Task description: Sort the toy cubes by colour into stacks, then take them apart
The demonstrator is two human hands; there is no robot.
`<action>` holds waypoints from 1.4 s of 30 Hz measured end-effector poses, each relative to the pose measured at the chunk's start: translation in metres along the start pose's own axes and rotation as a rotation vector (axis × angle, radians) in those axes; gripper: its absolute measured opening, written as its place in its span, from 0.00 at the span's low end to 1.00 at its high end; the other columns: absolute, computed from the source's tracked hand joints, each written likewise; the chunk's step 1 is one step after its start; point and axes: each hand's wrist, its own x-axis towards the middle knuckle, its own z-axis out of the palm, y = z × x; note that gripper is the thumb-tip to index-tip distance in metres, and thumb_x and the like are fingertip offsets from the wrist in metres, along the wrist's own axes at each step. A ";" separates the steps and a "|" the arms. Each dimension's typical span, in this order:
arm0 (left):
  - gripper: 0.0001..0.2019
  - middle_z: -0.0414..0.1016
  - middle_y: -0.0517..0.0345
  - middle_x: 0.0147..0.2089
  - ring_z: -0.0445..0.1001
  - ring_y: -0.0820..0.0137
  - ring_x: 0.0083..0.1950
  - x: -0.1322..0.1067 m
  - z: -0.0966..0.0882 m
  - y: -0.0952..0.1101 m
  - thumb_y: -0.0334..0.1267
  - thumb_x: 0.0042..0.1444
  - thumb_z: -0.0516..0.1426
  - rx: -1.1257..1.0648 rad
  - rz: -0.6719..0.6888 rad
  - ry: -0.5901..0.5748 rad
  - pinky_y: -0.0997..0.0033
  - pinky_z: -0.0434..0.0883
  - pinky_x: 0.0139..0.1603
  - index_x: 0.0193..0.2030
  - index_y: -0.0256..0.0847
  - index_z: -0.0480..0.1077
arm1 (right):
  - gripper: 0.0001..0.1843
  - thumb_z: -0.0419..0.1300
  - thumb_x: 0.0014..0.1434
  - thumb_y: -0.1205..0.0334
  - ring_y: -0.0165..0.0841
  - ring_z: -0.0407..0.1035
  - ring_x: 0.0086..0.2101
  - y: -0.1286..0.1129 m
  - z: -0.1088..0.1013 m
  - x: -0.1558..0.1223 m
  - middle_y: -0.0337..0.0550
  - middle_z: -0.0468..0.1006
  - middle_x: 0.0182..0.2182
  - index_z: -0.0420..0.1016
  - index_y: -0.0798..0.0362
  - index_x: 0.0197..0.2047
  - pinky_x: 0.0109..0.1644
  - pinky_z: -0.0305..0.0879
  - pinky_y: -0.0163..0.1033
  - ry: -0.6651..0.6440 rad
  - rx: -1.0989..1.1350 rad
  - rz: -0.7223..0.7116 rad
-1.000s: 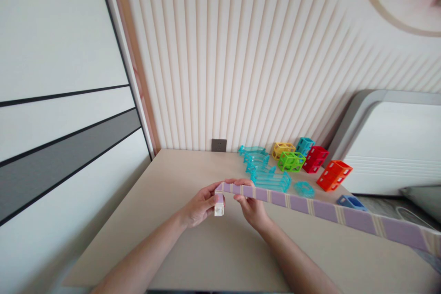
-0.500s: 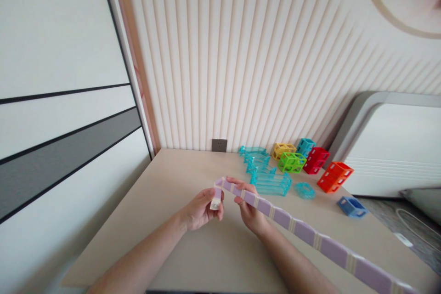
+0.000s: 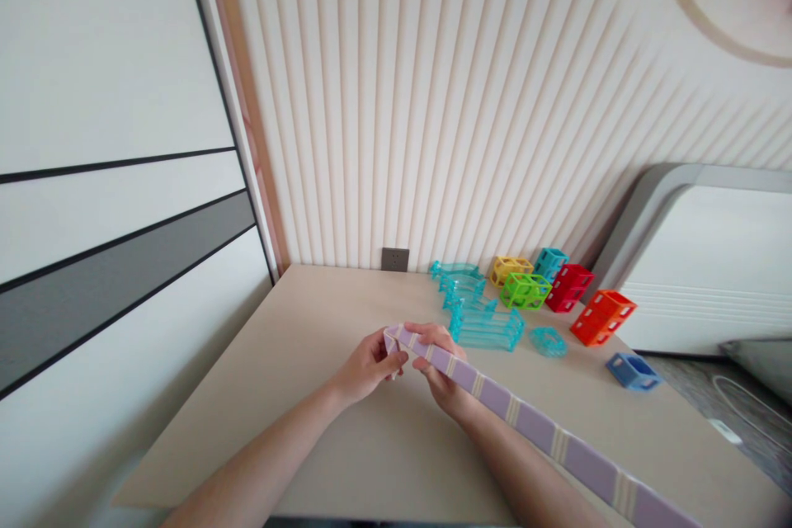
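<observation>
A long lavender strip [image 3: 492, 398] with cream bands, perhaps folded cloth, runs from between my hands down to the lower right edge of the view. At its far end it bends sharply back on itself. My left hand [image 3: 368, 367] pinches the short folded tail, its thumb over the front and most of the tail hidden by the fingers. Beside the fold, my right hand [image 3: 442, 371] grips the long part, with fingers on its far side and the thumb underneath. Both hands are raised over the beige table [image 3: 334, 454].
Clear teal plastic pieces [image 3: 486, 326] lie beyond my right hand, with a teal ring [image 3: 548, 341] nearby. Toy frame blocks stand at right: yellow [image 3: 511, 270], green [image 3: 525, 290], red [image 3: 569, 287], orange [image 3: 602, 318], blue [image 3: 632, 371]. A wall socket [image 3: 394, 259] sits behind the table.
The folded tail has turned inward under my left fingers, and its pale end is now mostly hidden. My left thumb has moved across it. The long part hangs slightly lower and more to the left.
</observation>
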 end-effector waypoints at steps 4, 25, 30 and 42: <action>0.20 0.68 0.64 0.26 0.65 0.75 0.26 -0.001 -0.001 0.001 0.56 0.58 0.59 0.165 0.062 0.034 0.75 0.61 0.27 0.40 0.38 0.68 | 0.12 0.61 0.64 0.46 0.39 0.76 0.40 -0.001 -0.005 0.001 0.43 0.83 0.43 0.73 0.43 0.43 0.43 0.72 0.43 -0.019 0.006 0.020; 0.23 0.76 0.52 0.44 0.76 0.59 0.45 -0.006 -0.008 0.006 0.24 0.61 0.55 1.545 0.354 0.093 0.57 0.75 0.47 0.63 0.40 0.64 | 0.11 0.60 0.63 0.54 0.38 0.77 0.32 0.010 -0.014 -0.004 0.43 0.82 0.31 0.77 0.50 0.33 0.39 0.72 0.40 -0.043 -0.294 0.250; 0.20 0.76 0.52 0.41 0.76 0.60 0.43 -0.007 -0.006 0.010 0.28 0.63 0.54 1.535 0.417 0.058 0.57 0.75 0.44 0.62 0.42 0.65 | 0.12 0.60 0.64 0.54 0.39 0.78 0.33 0.011 -0.014 -0.003 0.45 0.82 0.31 0.77 0.51 0.34 0.38 0.72 0.39 -0.039 -0.260 0.288; 0.24 0.71 0.60 0.31 0.67 0.73 0.26 -0.005 -0.007 0.011 0.53 0.69 0.46 0.424 0.073 0.076 0.74 0.65 0.27 0.53 0.37 0.72 | 0.12 0.57 0.67 0.56 0.42 0.74 0.51 0.025 -0.007 -0.022 0.53 0.78 0.51 0.67 0.47 0.52 0.54 0.71 0.49 -0.096 0.066 0.179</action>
